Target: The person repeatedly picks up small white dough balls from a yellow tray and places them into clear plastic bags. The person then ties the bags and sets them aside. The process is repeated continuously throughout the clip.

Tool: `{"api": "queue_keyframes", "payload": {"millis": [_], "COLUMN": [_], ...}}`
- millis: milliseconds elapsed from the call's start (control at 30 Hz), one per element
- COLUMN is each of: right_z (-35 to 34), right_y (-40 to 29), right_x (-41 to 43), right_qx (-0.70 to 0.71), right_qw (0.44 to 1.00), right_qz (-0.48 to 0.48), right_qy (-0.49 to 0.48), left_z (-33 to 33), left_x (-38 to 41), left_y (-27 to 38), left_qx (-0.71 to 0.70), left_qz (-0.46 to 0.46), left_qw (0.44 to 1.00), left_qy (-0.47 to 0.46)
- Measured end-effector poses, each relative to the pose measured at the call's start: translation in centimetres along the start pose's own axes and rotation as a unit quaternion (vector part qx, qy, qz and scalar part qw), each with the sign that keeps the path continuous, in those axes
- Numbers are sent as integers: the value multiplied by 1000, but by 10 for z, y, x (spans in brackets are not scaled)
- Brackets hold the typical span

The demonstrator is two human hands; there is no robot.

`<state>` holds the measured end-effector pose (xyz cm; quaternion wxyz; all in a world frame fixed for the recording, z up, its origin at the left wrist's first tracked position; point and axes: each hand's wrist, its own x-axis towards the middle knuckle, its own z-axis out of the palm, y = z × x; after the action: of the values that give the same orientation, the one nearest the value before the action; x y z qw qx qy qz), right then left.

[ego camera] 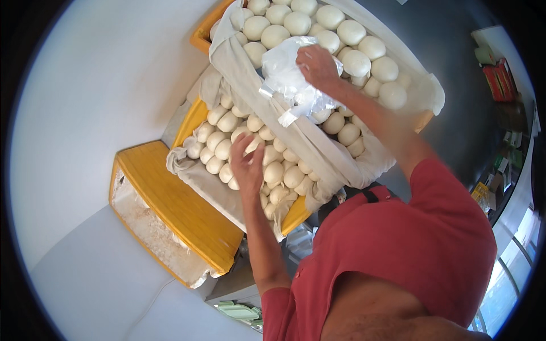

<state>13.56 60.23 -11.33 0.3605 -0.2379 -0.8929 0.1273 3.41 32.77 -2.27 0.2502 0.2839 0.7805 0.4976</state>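
My left hand (247, 164) is over the nearer cloth-lined yellow crate (294, 217), fingers apart and nothing in it. Below it lie rows of round white buns (216, 138), packed close and stacked in layers. My right hand (318, 66) grips a clear plastic bag (281, 68), which lies crumpled over the farther crate and its cloth edge. Larger round white buns (297, 23) fill that farther crate around the bag. Folds of off-white cloth (256, 85) run between the two groups of buns. Whether my left fingertips touch a bun, I cannot tell.
A yellow wooden box (179, 204) with a whitish, flaky side stands at the left against the white wall (98, 85). A light green plastic item (239, 310) sits low on a ledge. Red packages (500, 81) and small boxes stand along the far right.
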Motion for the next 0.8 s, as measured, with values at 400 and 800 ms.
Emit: {"api": "queue_keyframes", "payload": {"millis": [400,800], "right_z": [-52,-68], "right_y": [-72,-97], "right_x": [-14,15], "right_qx": [411,498], "right_qw": [832,758], "right_qz": [303,286], "right_qy": [-216,-308], "left_z": [75,50], "left_x": [58,41], "left_y": [-12,5], "left_qx": [-343,-342], "left_qz": [-186,-151], "left_qw": [919,927], "left_qy": [47,15]}}
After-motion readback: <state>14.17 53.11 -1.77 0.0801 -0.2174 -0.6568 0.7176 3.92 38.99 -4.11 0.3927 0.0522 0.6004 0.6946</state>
